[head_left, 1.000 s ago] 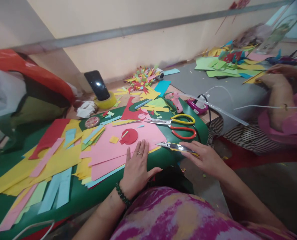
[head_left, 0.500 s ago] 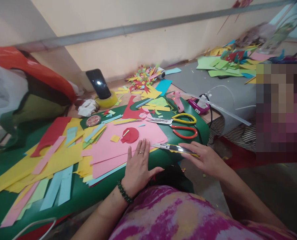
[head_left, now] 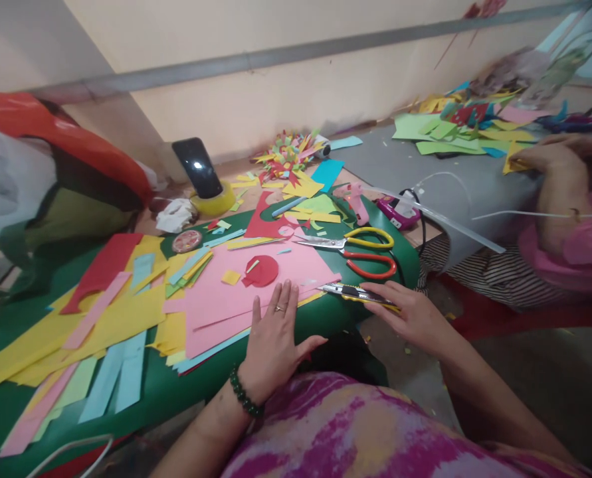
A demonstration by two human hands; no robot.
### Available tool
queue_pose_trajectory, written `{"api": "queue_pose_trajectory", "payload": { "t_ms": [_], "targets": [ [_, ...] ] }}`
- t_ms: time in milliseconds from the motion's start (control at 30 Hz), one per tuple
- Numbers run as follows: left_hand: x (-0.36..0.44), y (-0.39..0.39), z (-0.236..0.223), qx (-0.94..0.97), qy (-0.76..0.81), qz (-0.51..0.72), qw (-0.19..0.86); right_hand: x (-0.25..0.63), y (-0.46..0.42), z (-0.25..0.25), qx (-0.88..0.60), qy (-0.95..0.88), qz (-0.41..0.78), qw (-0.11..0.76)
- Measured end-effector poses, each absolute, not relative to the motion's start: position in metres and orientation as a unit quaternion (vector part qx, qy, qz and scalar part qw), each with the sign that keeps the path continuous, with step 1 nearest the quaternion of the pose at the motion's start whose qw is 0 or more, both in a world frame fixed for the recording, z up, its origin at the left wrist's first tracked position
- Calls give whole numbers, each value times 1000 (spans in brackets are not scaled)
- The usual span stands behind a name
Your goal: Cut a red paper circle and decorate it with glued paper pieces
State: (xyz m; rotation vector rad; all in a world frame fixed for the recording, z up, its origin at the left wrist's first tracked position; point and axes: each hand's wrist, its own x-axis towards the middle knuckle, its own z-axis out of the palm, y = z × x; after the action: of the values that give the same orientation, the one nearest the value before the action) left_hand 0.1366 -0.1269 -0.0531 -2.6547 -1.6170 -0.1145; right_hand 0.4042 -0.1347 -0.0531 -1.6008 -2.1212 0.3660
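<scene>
My left hand [head_left: 272, 338] lies flat with fingers spread on the near edge of a pink paper sheet [head_left: 236, 292], a ring on one finger and a dark bead bracelet at the wrist. My right hand [head_left: 409, 312] grips a yellow utility knife [head_left: 355, 293], its blade tip resting at the pink sheet's right edge. A red paper circle [head_left: 260, 271] lies on the pink sheet just beyond my left fingers. Everything rests on a green mat [head_left: 176, 392].
Yellow-and-red scissors [head_left: 360, 252] lie behind the knife, a pink glue gun [head_left: 354, 201] farther back. Yellow, blue, red paper strips [head_left: 101, 318] cover the left. A phone [head_left: 197, 167] leans on a tape roll. Another person's arm [head_left: 555, 192] works at the right over a grey board.
The knife's blade tip slid left along the pink sheet's edge, then came back a little to the right. My left hand stays pressed flat on the paper.
</scene>
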Motion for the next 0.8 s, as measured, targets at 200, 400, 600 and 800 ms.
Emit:
{"api": "queue_pose_trajectory", "payload": {
  "t_ms": [200,400,600,800],
  "targets": [
    [136,-127,-51,-854,-520,-10,8,402,-136,-50,-558,-792,127,212],
    [136,-128,-54,-854,-520,-26,22,399,-137,-47,-553,-796,131,209],
    [137,-128,-54,-855,-518,-32,12,390,-138,-49,-554,-795,132,207],
    [127,-129,-52,-856,-515,-34,-6,389,-140,-51,-558,-794,126,203]
  ]
}}
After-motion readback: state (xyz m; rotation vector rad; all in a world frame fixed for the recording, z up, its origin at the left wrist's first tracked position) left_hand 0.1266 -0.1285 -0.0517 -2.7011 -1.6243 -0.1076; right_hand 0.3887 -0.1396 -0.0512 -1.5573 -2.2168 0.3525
